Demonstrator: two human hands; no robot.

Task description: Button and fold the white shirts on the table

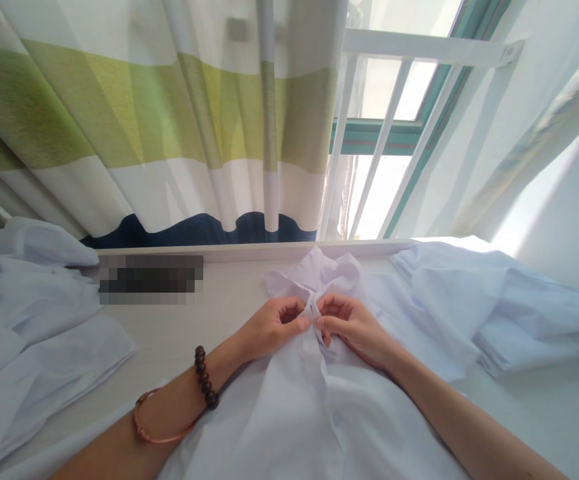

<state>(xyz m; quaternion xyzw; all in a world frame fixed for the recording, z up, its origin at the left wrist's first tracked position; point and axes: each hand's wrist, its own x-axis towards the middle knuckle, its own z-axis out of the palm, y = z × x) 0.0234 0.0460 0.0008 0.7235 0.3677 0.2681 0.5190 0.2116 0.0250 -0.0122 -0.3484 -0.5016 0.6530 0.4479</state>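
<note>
A white shirt [289, 407] lies spread before me, its collar [314, 270] pointing away toward the window. Just below the collar, my left hand [276, 327] pinches one side of the front placket between thumb and fingers. My right hand [352, 327] grips the other side there, its fingertips almost meeting those of the left. Both hands are closed on the cloth. Any button between the fingertips is too small to make out. A dark bead bracelet and a thin reddish cord circle my left wrist.
More white garments lie heaped at the left [29, 333] and folded at the right [499, 300]. A blurred-out dark object [149, 279] rests by the back ledge [249, 252]. Behind hang a green-and-white curtain [184, 113] and a white window railing [424, 48].
</note>
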